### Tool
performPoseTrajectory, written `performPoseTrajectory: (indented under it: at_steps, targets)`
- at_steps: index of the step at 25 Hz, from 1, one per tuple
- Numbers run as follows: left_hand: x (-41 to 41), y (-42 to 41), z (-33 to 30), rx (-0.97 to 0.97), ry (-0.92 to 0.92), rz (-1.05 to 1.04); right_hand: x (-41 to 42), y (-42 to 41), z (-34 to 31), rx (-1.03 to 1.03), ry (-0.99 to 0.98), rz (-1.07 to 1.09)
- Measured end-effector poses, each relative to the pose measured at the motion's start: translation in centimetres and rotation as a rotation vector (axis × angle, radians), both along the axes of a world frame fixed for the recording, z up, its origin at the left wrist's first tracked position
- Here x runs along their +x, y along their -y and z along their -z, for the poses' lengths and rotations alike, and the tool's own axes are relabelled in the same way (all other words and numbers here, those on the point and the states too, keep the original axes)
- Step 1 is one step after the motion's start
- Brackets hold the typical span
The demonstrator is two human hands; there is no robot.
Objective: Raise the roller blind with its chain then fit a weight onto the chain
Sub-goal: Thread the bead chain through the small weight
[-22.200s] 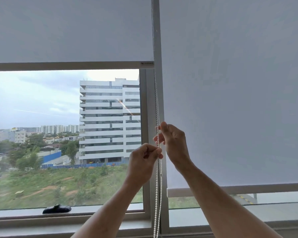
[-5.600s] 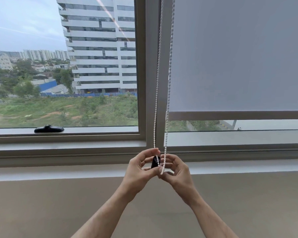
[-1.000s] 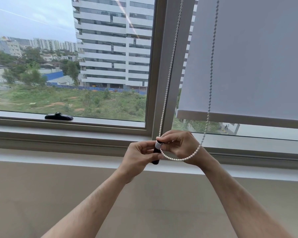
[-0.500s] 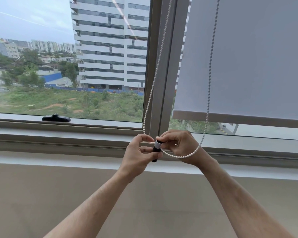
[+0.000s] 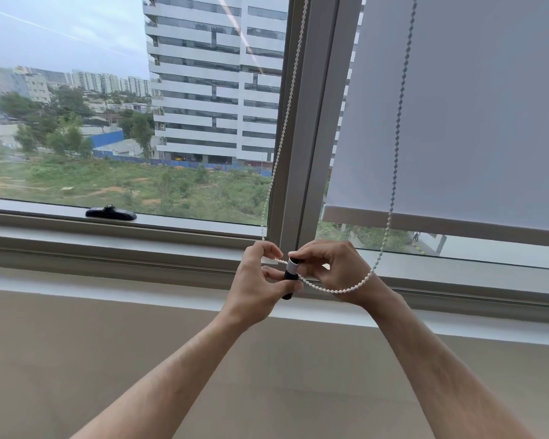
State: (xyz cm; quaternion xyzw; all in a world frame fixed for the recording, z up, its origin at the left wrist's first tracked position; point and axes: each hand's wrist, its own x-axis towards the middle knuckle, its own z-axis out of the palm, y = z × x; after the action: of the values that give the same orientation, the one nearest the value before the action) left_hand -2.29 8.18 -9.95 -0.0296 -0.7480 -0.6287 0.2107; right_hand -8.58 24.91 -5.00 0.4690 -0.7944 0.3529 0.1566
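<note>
The white bead chain [image 5: 396, 122] hangs in a loop in front of the window; its bottom curves under my right wrist. A small black weight with a white cap [image 5: 290, 275] stands upright between my hands, with the chain running into its top. My left hand [image 5: 257, 280] grips the weight's black body and pinches the chain's left strand. My right hand [image 5: 333, 267] pinches the white cap from above. The left blind is rolled up out of view. The right roller blind [image 5: 476, 115] hangs down, its bottom bar [image 5: 425, 221] just above the sill.
A black window handle [image 5: 111, 213] lies on the left frame's lower rail. The vertical mullion [image 5: 311, 122] stands right behind the chain. Below the sill [image 5: 108, 280] runs a plain beige wall [image 5: 108, 359].
The left strand of the chain has swung further left, away from the mullion. Both hands stay on the weight at the same spot, with the left thumb and forefinger now pinching the chain.
</note>
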Motion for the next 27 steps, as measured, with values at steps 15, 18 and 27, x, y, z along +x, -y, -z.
performPoseTrajectory:
  at_steps: [15,18,27]
  targets:
    - [-0.7,0.2,0.3,-0.256,-0.032,-0.132,-0.5,1.0,1.0,0.117,-0.027,0.206]
    - [-0.8,0.3,0.5,-0.312,-0.033,-0.153,-0.6,1.2,1.2,0.109,0.011,0.228]
    - [-1.1,0.6,1.3,-0.09,0.033,-0.077,-0.6,0.6,2.7,-0.079,0.234,0.096]
